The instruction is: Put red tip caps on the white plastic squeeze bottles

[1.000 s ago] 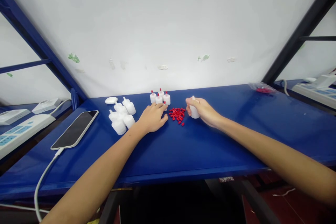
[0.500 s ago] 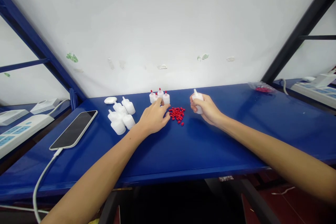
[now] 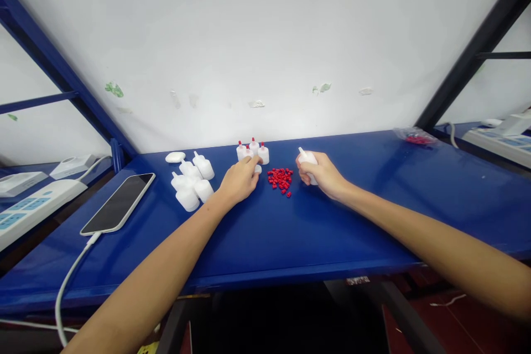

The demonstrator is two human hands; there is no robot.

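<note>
My right hand (image 3: 321, 173) is wrapped around a small white squeeze bottle (image 3: 310, 159), its bare nozzle tilted up and to the left. My left hand (image 3: 239, 178) is closed at the front of a cluster of white bottles with red tips (image 3: 264, 154); a white bottle part (image 3: 258, 168) shows between its thumb and forefinger, the rest hidden by the hand. Between both hands lies a loose pile of small red caps (image 3: 280, 179). To the left, several uncapped white bottles (image 3: 191, 182) lie together on the blue table (image 3: 265, 238).
A phone (image 3: 118, 203) with a white charging cable (image 3: 68, 282) lies at the left, near a white power strip (image 3: 37, 207). A small white case (image 3: 175, 157) sits behind the uncapped bottles. At the back right is a clear bag with red pieces (image 3: 417, 137). A wall rises behind.
My left hand has drawn slightly left, and its spread fingers have come together beside the capped bottles. The bottle in my right hand has tipped further left.
</note>
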